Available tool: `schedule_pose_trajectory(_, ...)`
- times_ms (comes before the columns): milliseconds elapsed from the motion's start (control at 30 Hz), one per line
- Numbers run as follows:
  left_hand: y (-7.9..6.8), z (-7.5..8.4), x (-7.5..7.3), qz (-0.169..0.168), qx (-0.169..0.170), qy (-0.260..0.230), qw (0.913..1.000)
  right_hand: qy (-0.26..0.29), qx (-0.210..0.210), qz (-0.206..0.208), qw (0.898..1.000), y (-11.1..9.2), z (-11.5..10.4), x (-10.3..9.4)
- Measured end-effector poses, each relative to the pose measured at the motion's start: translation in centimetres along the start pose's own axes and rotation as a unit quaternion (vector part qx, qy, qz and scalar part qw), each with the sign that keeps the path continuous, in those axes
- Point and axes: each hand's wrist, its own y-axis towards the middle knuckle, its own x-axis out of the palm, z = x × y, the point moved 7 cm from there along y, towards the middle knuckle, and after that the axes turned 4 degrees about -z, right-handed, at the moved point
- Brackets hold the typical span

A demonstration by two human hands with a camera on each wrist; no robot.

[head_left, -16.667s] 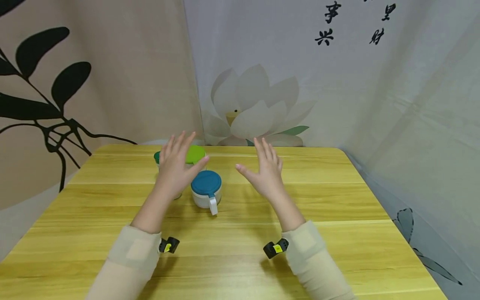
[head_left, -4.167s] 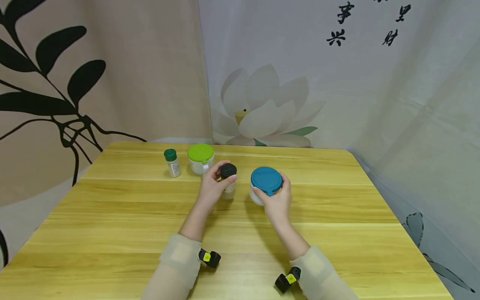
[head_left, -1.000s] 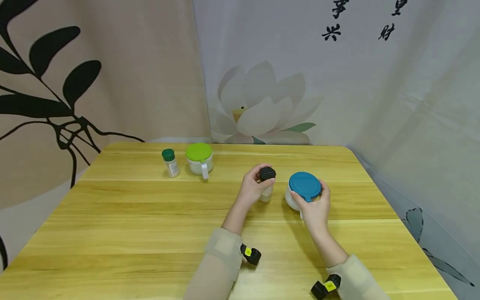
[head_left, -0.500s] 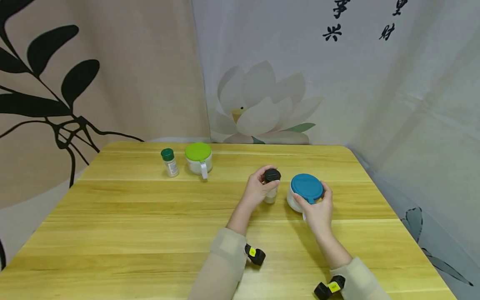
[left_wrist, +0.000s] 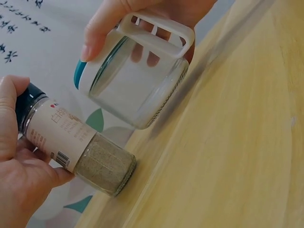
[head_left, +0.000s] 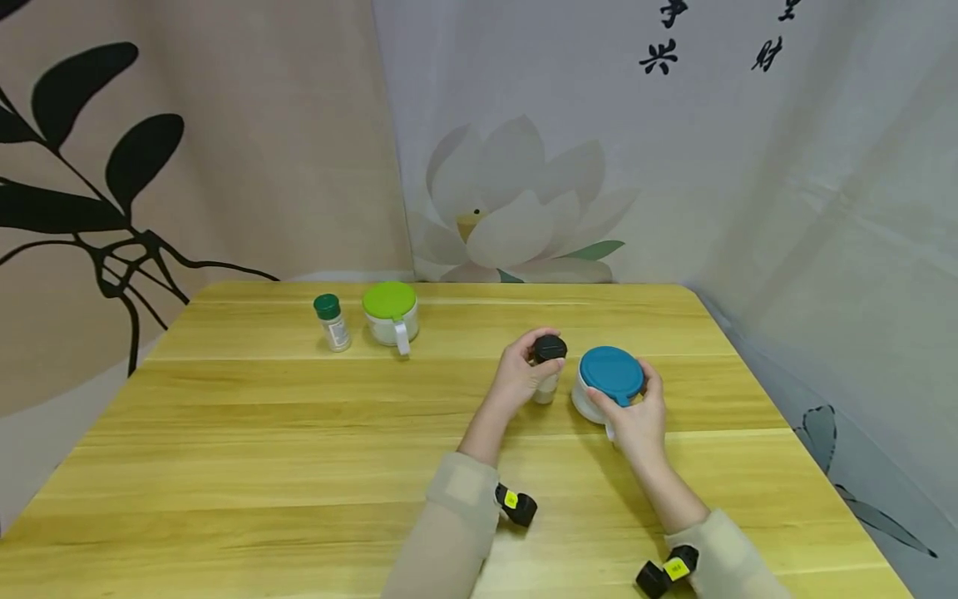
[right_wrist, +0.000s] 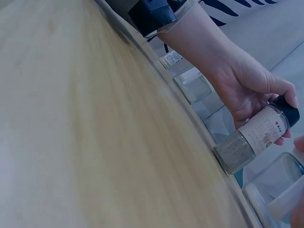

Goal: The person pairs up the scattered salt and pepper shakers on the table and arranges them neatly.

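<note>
With fingers and thumb, my left hand (head_left: 516, 376) holds a glass spice bottle (left_wrist: 66, 133) by its black cap and upper part. The bottle has a pale label and grey-brown powder inside. Just to its right, my right hand (head_left: 636, 418) grips a clear glass jar (left_wrist: 137, 83) around the sides, near its blue lid (head_left: 612, 373). The jar looks to have little or nothing in it, and its white handle (left_wrist: 159, 40) faces toward me. Bottle and jar are upright, a small gap apart. Whether their bases touch the table cannot be told exactly.
Toward the back left of the wooden table (head_left: 299, 466) stand a small green-capped spice bottle (head_left: 333, 324) and a white-handled jar with a bright green lid (head_left: 389, 301). Behind the table hangs a printed curtain (head_left: 524, 200). Both wrists carry small black cameras.
At first both hands were open and raised. Since then they have taken hold of the black-capped bottle and the blue-lidded jar, and both have moved right. The last half second shows hardly any movement.
</note>
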Motion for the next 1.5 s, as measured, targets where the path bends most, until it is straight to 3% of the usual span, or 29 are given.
schedule_pose_trajectory(100,-0.4,0.8,0.3,-0.006,-0.002,0.002,1.0,0.002,0.0,-0.002,1.0,-0.1,0.0,-0.2)
schedule_pose_trajectory(1300,-0.5,0.8,1.3,-0.03,0.003,0.014,0.9994,-0.001,0.007,-0.026,1.0,0.2,1.0,-0.2)
schedule_pose_trajectory(1500,0.8,-1.6,1.2,-0.032,0.002,0.009,0.9995,-0.006,0.012,-0.032,0.999,0.3,1.0,-0.1)
